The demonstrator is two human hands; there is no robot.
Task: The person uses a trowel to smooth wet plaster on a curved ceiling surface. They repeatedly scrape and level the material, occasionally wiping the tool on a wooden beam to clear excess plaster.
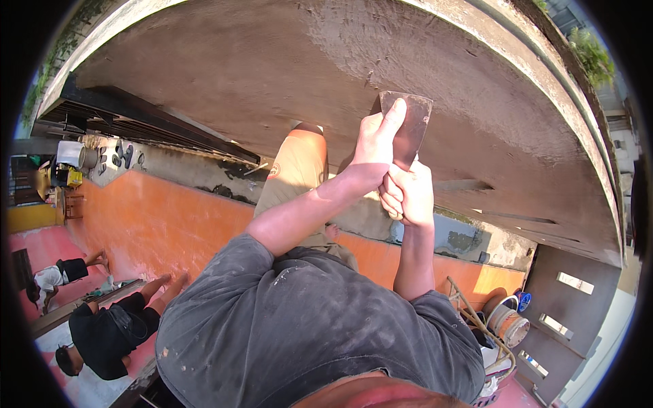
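Both my hands are on a flat, dark rectangular trowel [412, 129], whose far edge lies against or very close to a brown plastered wall [272, 61]. My left hand [375, 139] grips the blade's left side, thumb laid over its face and the other fingers mostly hidden. Just below it, my right hand [408, 193] is closed at the trowel's near end, its fingers curled in; any handle inside is hidden. The wall's coat looks smooth in places and rougher above the trowel.
Dark metal slats [149, 122] run along the left. An orange wall [177, 211] stands below, with two people beside it at the lower left. A bucket [509, 322] and a bamboo frame [469, 309] are at the lower right. Slippers [122, 155] lie at the far left.
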